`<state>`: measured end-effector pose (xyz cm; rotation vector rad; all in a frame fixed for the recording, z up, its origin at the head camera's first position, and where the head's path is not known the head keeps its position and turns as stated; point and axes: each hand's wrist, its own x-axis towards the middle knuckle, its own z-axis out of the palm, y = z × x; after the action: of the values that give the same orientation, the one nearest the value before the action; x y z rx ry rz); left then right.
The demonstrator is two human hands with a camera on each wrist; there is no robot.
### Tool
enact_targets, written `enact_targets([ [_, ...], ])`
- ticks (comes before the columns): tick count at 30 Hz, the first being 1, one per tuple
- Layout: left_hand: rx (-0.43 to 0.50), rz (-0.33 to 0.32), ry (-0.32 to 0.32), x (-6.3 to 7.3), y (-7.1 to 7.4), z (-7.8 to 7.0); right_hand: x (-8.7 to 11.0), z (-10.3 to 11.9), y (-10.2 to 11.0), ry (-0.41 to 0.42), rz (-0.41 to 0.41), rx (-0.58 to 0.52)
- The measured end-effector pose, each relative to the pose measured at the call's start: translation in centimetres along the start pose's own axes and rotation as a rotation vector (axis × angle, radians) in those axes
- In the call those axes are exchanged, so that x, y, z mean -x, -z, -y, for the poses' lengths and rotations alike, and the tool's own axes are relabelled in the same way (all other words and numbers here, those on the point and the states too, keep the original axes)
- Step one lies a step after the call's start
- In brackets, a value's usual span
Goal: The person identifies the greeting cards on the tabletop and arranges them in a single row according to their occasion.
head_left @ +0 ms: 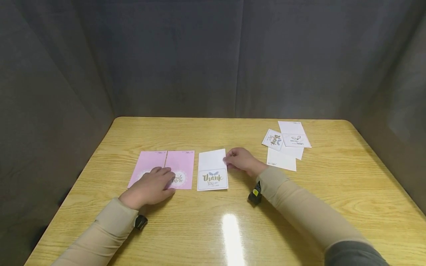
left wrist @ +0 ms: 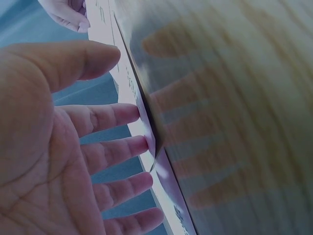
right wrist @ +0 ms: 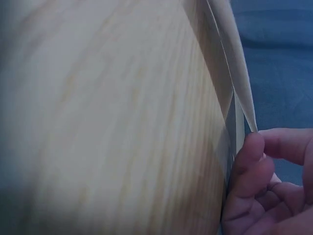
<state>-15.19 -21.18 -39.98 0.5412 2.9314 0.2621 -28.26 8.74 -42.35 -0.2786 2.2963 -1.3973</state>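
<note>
1. two pink cards (head_left: 180,160), left of frame centre; left hand (head_left: 151,186) rests on them, fingers extended.
2. right hand (head_left: 242,161) pinches right edge of white thank-you card (head_left: 211,162), near frame centre.

On the table (head_left: 186,225), a single card (head_left: 213,170) lies between paired cards (head_left: 179,162), left, and overlapping cards (head_left: 290,149), back right.

Yellow-brown wood-grained bench (head_left: 186,229) with rounded far corners, dark grey fabric curtain (head_left: 173,59) (softly creased) behind and beside it, elongated white glare (head_left: 233,240) on its surface
</note>
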Motion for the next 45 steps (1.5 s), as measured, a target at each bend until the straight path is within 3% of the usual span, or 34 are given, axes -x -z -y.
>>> enact_targets([
  [7, 0.006, -0.005, -0.012, -0.2, -0.2, 0.1, -0.2, 0.4, -0.5, 0.011, -0.015, 0.080],
  [14, 0.001, 0.001, -0.016, -0.3, 0.0, -0.1, -0.4, 0.4, -0.5, -0.011, -0.032, 0.093],
  [22, 0.028, -0.049, -0.092, -0.8, 0.4, -1.7, -0.4, 0.6, -0.6, -0.003, -0.026, 0.116],
  [32, 0.047, -0.001, -0.211, -2.8, -0.6, -4.4, -0.4, 0.6, -1.1, 0.015, -0.034, 0.198],
  [37, 0.032, 0.026, -0.264, -3.6, -1.0, -5.1, -0.6, 0.5, -1.3, 0.026, -0.048, 0.225],
  [45, 0.018, 0.064, -0.242, -4.2, -1.3, -5.6, -0.6, 0.6, -1.2, 0.037, -0.042, 0.262],
])
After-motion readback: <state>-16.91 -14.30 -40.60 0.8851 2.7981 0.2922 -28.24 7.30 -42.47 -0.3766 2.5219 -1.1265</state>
